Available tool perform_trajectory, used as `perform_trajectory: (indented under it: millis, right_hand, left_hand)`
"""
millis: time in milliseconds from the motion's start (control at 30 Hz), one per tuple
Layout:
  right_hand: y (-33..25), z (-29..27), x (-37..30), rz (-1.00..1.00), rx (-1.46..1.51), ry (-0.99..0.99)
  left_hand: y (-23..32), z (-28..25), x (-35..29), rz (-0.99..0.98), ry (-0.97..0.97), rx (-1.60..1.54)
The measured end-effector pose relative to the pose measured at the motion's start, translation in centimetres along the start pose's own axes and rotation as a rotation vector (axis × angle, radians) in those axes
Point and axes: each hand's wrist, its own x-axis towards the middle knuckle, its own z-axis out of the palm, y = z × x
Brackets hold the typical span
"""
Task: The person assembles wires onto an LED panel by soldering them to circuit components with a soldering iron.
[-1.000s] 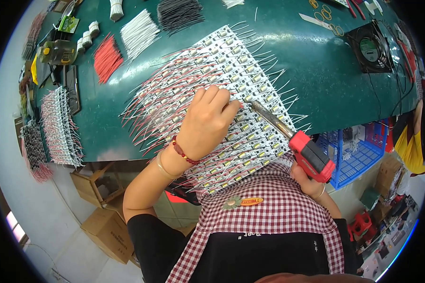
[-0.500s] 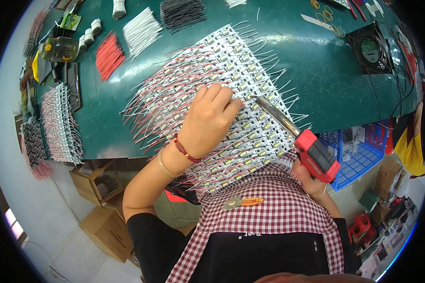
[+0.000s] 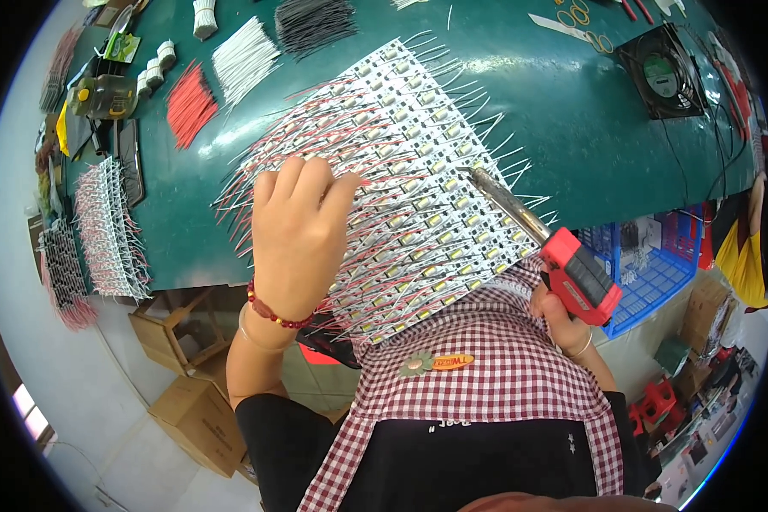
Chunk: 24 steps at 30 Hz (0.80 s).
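A sheet of white circuit boards lies tilted at the table's front edge and over my lap, with rows of small yellowish parts. Red and white wires fan out from its left side. My left hand is over these wires, back upward and fingers curled. Its fingertips are mostly hidden, so I cannot make out what they hold. My right hand is closed round a red and black soldering iron. The iron's metal tip points up-left, close to the boards right of their middle.
Bundles of red wires, white wires and black wires lie at the back. A black fan stands at right. Wired boards lie at left. A blue crate sits below the table edge.
My left hand has moved left, away from the iron's tip, to over the wires. The soldering iron has shifted slightly right relative to the view; my right hand still grips it.
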Motion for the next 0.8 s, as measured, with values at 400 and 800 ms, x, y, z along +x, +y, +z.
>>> perform_trajectory:
  millis: [400,800]
  right_hand:
    - [0.2,-0.1,-0.4,0.113,0.034,-0.103]
    - [0.4,0.0,0.4,-0.063,-0.058,-0.250]
  left_hand:
    - [2.6,5.8,-0.3,0.106,0.068,-0.343]
    - [3.2,5.3,0.4,0.131,0.039,-0.312]
